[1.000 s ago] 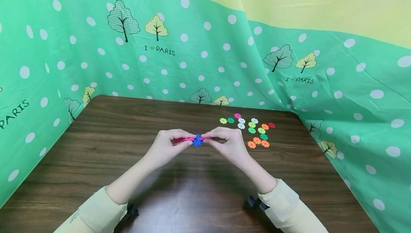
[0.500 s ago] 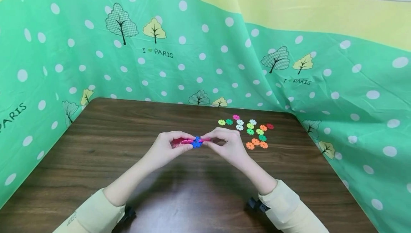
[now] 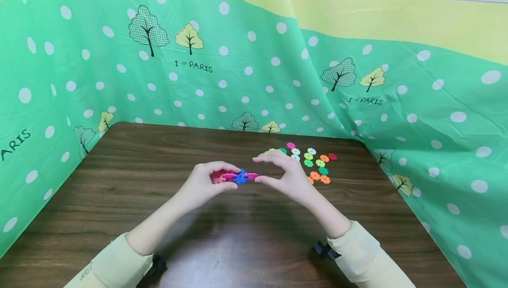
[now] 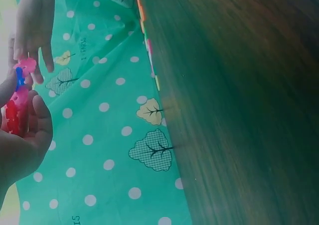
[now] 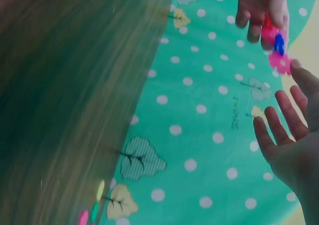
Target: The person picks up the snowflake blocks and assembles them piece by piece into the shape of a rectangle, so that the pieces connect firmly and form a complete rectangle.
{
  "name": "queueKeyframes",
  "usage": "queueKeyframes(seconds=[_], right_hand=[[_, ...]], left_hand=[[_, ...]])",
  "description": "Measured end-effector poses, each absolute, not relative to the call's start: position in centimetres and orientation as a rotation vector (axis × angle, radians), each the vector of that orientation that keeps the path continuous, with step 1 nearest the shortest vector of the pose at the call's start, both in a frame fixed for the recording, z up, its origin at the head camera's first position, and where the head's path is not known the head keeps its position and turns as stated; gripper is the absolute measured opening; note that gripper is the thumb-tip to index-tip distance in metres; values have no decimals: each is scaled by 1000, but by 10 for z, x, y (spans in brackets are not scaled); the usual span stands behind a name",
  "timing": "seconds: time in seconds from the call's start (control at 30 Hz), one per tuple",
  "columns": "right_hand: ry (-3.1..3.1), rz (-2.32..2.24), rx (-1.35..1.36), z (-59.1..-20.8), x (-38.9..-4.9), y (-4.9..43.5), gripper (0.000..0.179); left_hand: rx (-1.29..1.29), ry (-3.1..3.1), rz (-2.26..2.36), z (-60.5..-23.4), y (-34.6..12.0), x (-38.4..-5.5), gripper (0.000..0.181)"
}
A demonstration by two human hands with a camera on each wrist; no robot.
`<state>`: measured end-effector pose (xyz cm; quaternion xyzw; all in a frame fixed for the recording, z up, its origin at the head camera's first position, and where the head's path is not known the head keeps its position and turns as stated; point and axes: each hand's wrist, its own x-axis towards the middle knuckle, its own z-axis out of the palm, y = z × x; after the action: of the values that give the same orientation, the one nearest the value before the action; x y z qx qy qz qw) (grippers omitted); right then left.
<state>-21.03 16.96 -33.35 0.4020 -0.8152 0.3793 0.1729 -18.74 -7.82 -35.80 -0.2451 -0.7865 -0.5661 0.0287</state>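
My left hand (image 3: pixel 202 184) pinches a short chain of joined flower-shaped plastic discs above the table. A blue disc (image 3: pixel 240 176) sits between two pink ones, the outer pink disc (image 3: pixel 252 176) pointing right. In the left wrist view a red disc (image 4: pixel 12 117) shows at the palm end of the chain, partly covered by the fingers. My right hand (image 3: pixel 289 180) is spread beside the outer pink disc, its thumb tip right at that disc's edge and its fingers lifted away. The right wrist view shows these fingers (image 5: pixel 279 130) extended and holding nothing.
Loose flower discs lie at the back right of the brown wooden table (image 3: pixel 158 155), among them orange (image 3: pixel 325 179), green (image 3: pixel 323 170), red (image 3: pixel 332 156) and pink (image 3: pixel 291 145). My right hand overlaps some of them. A green dotted cloth (image 3: pixel 222 80) hangs behind the table.
The right hand has let go of the outer pink disc, its fingers opening up and rightward. The left hand keeps its hold, and the blue disc now faces the head camera more fully.
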Motion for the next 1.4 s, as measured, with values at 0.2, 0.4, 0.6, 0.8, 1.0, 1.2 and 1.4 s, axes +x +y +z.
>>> queueKeyframes(seconds=[0.2, 0.4, 0.6, 0.8, 1.0, 1.2, 1.4], right_hand=[[-2388, 972, 1103, -328, -222, 189, 50], [-2494, 918, 1028, -335, -242, 216, 57], [-2602, 913, 959, -354, -264, 241, 60], [-2711, 866, 910, -371, -283, 264, 58], [-2817, 791, 906, -388, -302, 281, 57], [-2925, 831, 878, -402, -316, 290, 52], [-3016, 788, 829, -412, -329, 293, 48]], left_hand=[[-728, -2434, -1737, -353, -81, -186, 37], [-670, -2467, -1745, -353, -83, -186, 43], [-680, -2447, -1767, -358, -86, -189, 44], [-716, -2430, -1737, -358, -87, -190, 47], [-711, -2425, -1729, -357, -88, -191, 47], [-698, -2447, -1730, -357, -88, -191, 43], [-682, -2469, -1760, -357, -88, -192, 45]])
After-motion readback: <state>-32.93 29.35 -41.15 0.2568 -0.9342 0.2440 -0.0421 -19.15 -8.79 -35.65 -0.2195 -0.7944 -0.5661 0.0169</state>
